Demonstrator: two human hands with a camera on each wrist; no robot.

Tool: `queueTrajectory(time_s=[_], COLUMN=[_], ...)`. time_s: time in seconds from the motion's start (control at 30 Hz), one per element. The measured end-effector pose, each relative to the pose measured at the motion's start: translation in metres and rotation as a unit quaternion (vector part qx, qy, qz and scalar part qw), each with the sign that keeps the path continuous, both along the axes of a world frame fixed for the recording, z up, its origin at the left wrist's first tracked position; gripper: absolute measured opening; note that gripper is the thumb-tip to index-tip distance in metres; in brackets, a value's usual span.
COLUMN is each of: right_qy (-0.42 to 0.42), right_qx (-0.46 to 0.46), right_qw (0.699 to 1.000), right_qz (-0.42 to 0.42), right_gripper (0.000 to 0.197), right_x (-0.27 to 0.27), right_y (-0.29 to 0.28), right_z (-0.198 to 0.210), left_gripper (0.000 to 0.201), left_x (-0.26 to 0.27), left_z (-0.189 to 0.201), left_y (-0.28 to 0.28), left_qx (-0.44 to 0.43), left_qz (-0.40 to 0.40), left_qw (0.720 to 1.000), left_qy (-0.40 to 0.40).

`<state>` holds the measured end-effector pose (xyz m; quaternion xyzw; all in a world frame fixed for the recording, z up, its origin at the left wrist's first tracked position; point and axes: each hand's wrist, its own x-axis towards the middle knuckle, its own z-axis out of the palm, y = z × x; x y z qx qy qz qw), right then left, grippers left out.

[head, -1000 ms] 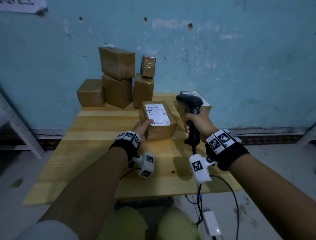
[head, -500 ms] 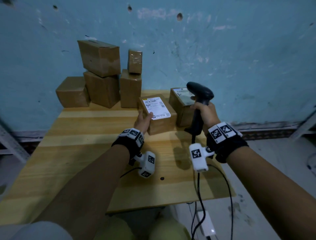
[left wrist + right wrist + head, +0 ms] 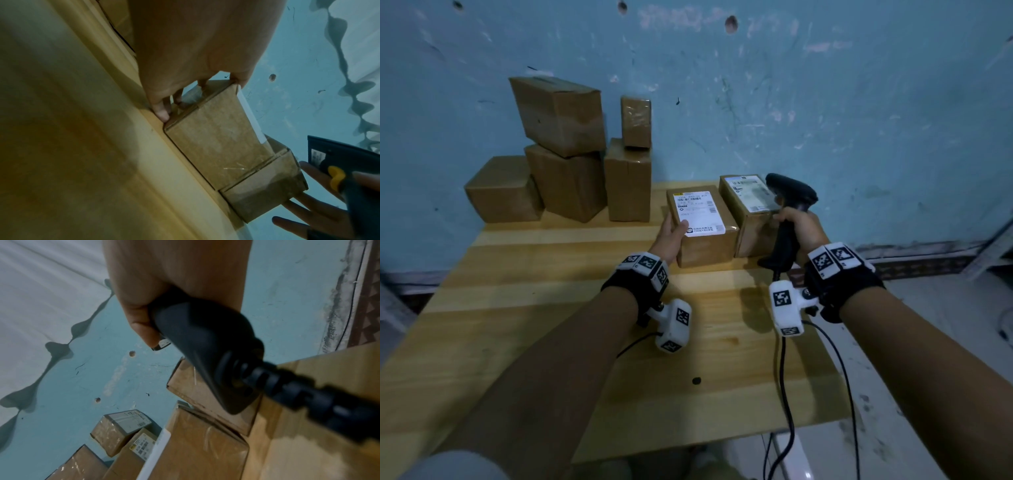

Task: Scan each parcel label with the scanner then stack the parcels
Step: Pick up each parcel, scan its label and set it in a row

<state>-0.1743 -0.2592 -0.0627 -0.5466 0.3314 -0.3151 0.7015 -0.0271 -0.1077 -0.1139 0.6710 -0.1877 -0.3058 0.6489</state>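
A brown parcel (image 3: 705, 245) with a white label (image 3: 700, 212) lies on the wooden table (image 3: 524, 308). My left hand (image 3: 671, 236) grips its left end, thumb on the label and fingers (image 3: 162, 112) down its side. It stands against a second labelled parcel (image 3: 748, 219) on its right; both parcels (image 3: 211, 146) (image 3: 265, 193) show in the left wrist view. My right hand (image 3: 803, 233) grips the handle of the black scanner (image 3: 789, 195) (image 3: 205, 344), held above the table's right side beside the second parcel. The scanner's yellow trigger (image 3: 336, 177) shows in the left wrist view.
Several plain brown parcels (image 3: 565, 150) are stacked against the blue wall at the table's back left. The scanner's black cable (image 3: 787, 394) hangs over the table's front right edge toward the floor. Bare table (image 3: 585, 274) lies in front of my hands.
My right hand has carried the scanner up and to the right, from in front of the second parcel to beside it. The held parcel now sits against the second parcel.
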Motion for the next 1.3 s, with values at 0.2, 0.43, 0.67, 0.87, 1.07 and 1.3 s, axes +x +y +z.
queueTrajectory(time_s=[0.2, 0.43, 0.67, 0.87, 1.07, 1.3], right_qy=[0.04, 0.061, 0.04, -0.017, -0.046, -0.111], right_qx=[-0.032, -0.042, -0.036, -0.045, -0.069, 0.053], right_qw=[0.999, 0.997, 0.998, 0.998, 0.993, 0.982], right_qz=[0.014, 0.016, 0.029, 0.044, 0.084, 0.141], right_gripper=[0.018, 0.007, 0.017, 0.031, 0.026, 0.018], right_x=[0.009, 0.019, 0.016, 0.015, 0.041, 0.088], right_y=[-0.013, -0.026, -0.021, 0.003, 0.035, 0.055], right_z=[-0.008, -0.016, -0.011, 0.018, 0.054, 0.076], left_gripper=[0.048, 0.053, 0.062, 0.061, 0.025, 0.041], left_x=[0.011, 0.025, 0.027, 0.025, 0.04, 0.063], left_z=[0.003, -0.001, -0.001, 0.03, 0.079, 0.105], left_y=[-0.014, -0.028, -0.026, 0.002, 0.036, 0.049], left_qx=[0.019, 0.016, 0.025, 0.071, 0.024, 0.002], left_qz=[0.014, 0.014, 0.028, 0.091, 0.171, 0.147], left_qw=[0.998, 0.999, 0.999, 0.993, 0.975, 0.974], left_qy=[-0.051, -0.05, -0.005, -0.034, -0.138, -0.17])
